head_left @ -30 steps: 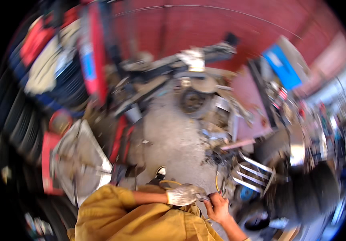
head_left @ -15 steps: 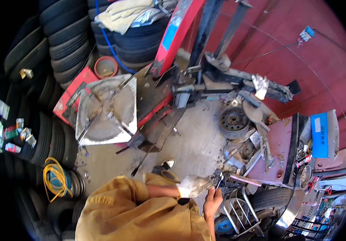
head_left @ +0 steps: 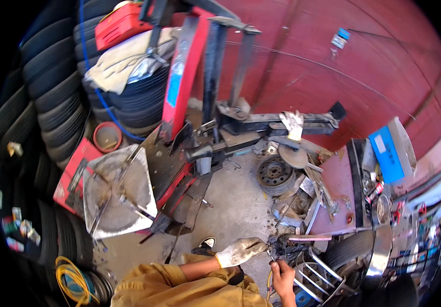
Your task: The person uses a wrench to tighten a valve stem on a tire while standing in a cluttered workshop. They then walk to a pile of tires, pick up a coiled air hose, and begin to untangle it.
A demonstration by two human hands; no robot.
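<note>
My left hand (head_left: 243, 251), in a soiled white work glove, reaches out in front of my brown clothing with its fingers drawn together. What those fingers hold, if anything, is hidden. Just to the right is my bare right hand (head_left: 283, 279), thumb up and fingers curled around a slim metal tool (head_left: 270, 255). The tool's upper end meets or nearly meets the gloved fingertips; its exact kind is too small to tell. Beyond both hands lies a dark, greasy heap of parts (head_left: 282, 246), beside the end of a pinkish board (head_left: 310, 238).
A red tire changer (head_left: 179, 77) with a square turntable (head_left: 146, 197) stands ahead left. Tire stacks (head_left: 54, 87) line the left side. A steel wheel rim (head_left: 276, 173) and scrap lie ahead right. Near my right hand are a metal rack (head_left: 315, 276) and a tire (head_left: 348, 249).
My view has turned, so the surroundings sit further left. Both hands appear lower, and the metal tool's upper end now sits closer to the gloved fingertips.
</note>
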